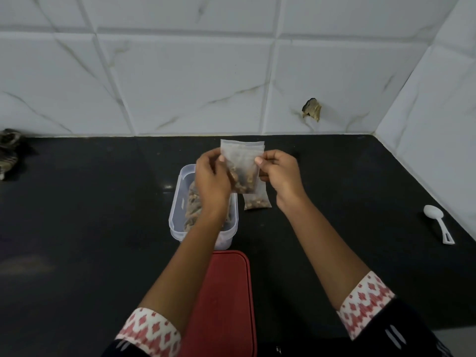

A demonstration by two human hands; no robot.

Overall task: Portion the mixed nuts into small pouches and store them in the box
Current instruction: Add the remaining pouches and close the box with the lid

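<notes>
A small clear pouch (243,166) partly filled with mixed nuts is held upright above the black counter. My left hand (211,179) pinches its left edge and my right hand (279,173) pinches its right edge, both near the top. Under my left hand stands a clear plastic box (180,202) with nuts or pouches inside, partly hidden by my wrist. A second filled pouch (257,202) lies on the counter just right of the box, below the held pouch.
A red lid (226,292) lies flat near me, in front of the box. A white plastic spoon (438,222) rests at the right on the black counter (90,215). A tiled wall runs along the back and right. A dark object (9,150) sits far left.
</notes>
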